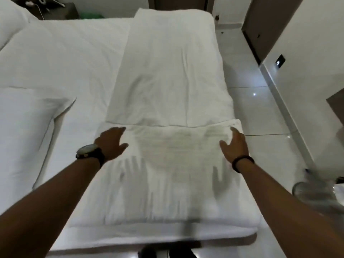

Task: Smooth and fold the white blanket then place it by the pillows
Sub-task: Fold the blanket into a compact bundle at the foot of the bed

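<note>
Left to right: two pillows (pixel 28 127), left hand (pixel 111 142) and right hand (pixel 235 146), both open with fingers spread over the near fold of one blanket (pixel 167 81) lying lengthwise on the bed (pixel 78 62). Probably soft, light, limp; best gripped at corners.

Blanket (pixel 167 86) on bed (pixel 74 62); pillow (pixel 22 127) left.

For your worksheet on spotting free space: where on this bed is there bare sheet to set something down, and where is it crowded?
Bare sheet lies between the pillow and the blanket. A narrow strip runs past the left hand. The right side is crowded: blanket to the bed's edge, both hands on its near fold, right hand.
</note>
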